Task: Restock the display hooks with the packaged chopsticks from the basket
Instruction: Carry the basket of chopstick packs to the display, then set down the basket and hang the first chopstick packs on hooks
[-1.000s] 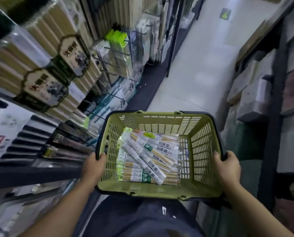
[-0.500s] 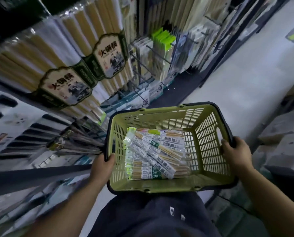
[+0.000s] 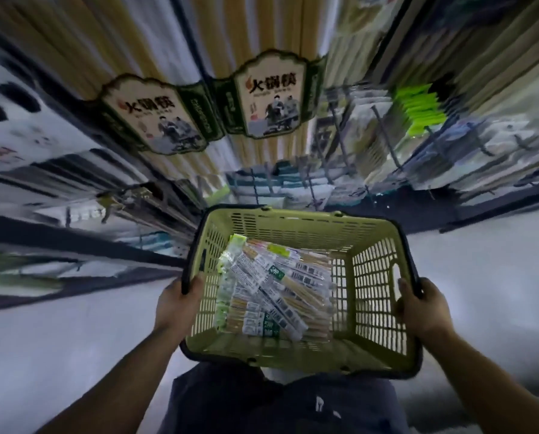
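Gripping basket (image 3: 296, 228) rims, both hands' fingers (image 3: 406, 288) curl tight; chopstick packs (image 3: 271, 289) inside, hooks (image 3: 384, 126) crowded ahead.

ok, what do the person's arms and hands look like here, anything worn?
Both arms are bare from the frame edge to the wrists: no sleeves show. The left hand and right hand carry no gloves, and no watch, band or ring is visible on either. Fingers are uncovered. The only clothing in view is dark trousers with a small white mark.
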